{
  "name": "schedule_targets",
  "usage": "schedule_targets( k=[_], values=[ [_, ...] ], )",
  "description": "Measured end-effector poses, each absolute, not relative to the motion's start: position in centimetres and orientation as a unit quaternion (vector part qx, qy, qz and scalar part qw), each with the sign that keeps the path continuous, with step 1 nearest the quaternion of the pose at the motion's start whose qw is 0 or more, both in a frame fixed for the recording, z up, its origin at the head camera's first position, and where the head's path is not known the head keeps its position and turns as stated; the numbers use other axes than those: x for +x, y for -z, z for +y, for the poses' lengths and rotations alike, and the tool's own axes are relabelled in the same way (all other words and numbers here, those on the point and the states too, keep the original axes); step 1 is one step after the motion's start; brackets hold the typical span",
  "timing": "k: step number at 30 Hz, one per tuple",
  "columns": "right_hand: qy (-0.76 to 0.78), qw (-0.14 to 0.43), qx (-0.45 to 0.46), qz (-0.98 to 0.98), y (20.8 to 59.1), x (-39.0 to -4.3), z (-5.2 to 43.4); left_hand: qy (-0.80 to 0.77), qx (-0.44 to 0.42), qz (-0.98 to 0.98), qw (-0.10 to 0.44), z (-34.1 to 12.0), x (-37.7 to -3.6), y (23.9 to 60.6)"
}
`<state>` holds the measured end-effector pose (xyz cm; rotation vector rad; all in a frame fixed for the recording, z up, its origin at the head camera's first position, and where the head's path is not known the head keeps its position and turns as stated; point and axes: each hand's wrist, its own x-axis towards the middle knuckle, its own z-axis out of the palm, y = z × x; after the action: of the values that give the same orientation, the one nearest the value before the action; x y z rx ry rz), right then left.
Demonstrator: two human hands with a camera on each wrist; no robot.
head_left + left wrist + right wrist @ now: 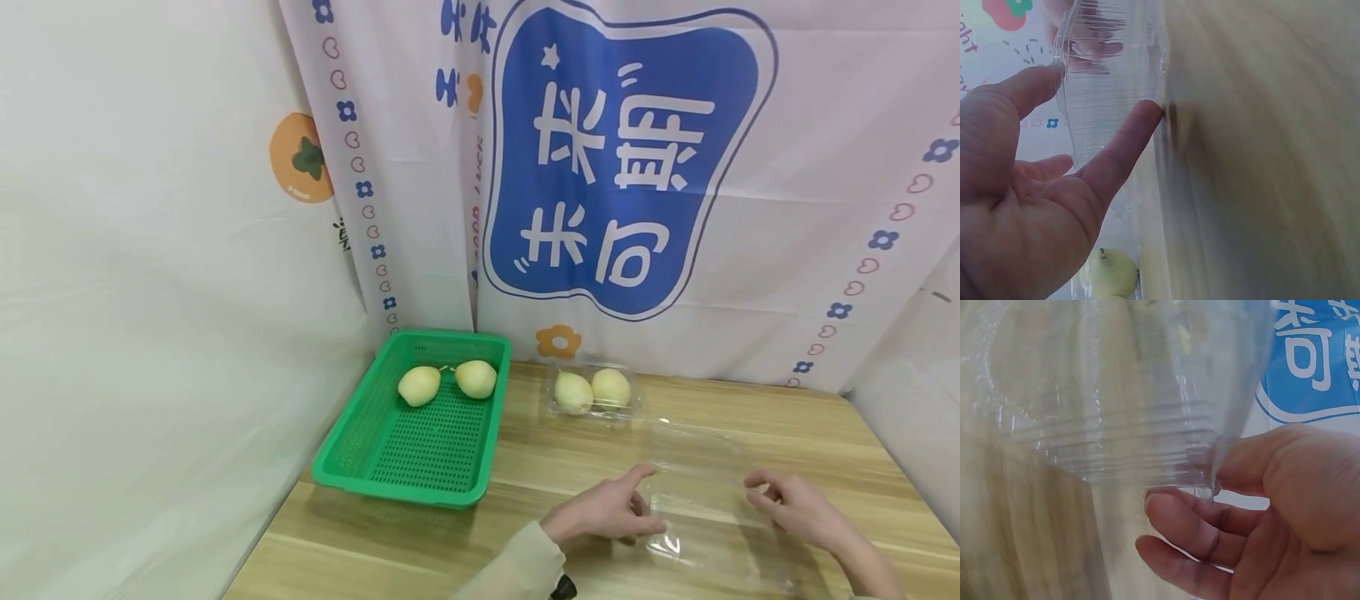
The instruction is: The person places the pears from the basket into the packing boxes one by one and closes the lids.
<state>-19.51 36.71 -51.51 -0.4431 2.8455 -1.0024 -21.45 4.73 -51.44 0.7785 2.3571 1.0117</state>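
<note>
An empty clear plastic container [701, 492] sits at the near right of the wooden table [547, 467], between my two hands. My left hand [648, 500] holds its left edge between thumb and outstretched index finger. In the left wrist view the ribbed container wall [1110, 69] lies between that thumb and the index finger [1129, 144]. My right hand [757, 487] grips the right edge. The right wrist view shows the thumb on the container rim [1116, 394] with the fingers [1185, 519] curled beneath it.
A green perforated basket [360, 450] at the left holds two pale pears [418, 386] [476, 378]. Behind the hands stands a second clear container [633, 408] with two pears [573, 392], one of them in the left wrist view [1110, 272]. Printed curtains hang behind the table.
</note>
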Motion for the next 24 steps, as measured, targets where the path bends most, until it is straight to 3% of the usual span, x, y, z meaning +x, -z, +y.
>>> schedule_targets(
  k=[24],
  values=[
    [0.337, 0.066, -0.182, 0.921, 50.9, -18.3, 34.1, -0.35, 0.307, 0.852, 0.24, 1.5, -20.3, 51.0]
  ],
)
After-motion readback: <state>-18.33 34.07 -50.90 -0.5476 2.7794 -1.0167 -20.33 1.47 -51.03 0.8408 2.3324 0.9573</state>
